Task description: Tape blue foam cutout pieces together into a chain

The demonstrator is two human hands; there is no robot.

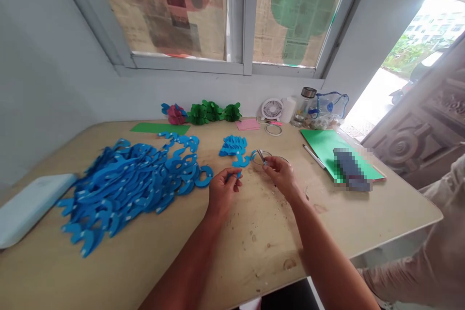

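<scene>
Blue paper piece over the counter, right of the blue heap, clamped in left hand; right hand grips slim metal tool. Best, probably: light pinch, tool tips angled away, paper uncreased.

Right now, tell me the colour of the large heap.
The heap is blue with small white spots; head view.

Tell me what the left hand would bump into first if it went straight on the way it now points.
The left hand would probably meet the small, curved, blue paper-like pieces just ahead of it, though depth is hard to judge here.
</scene>
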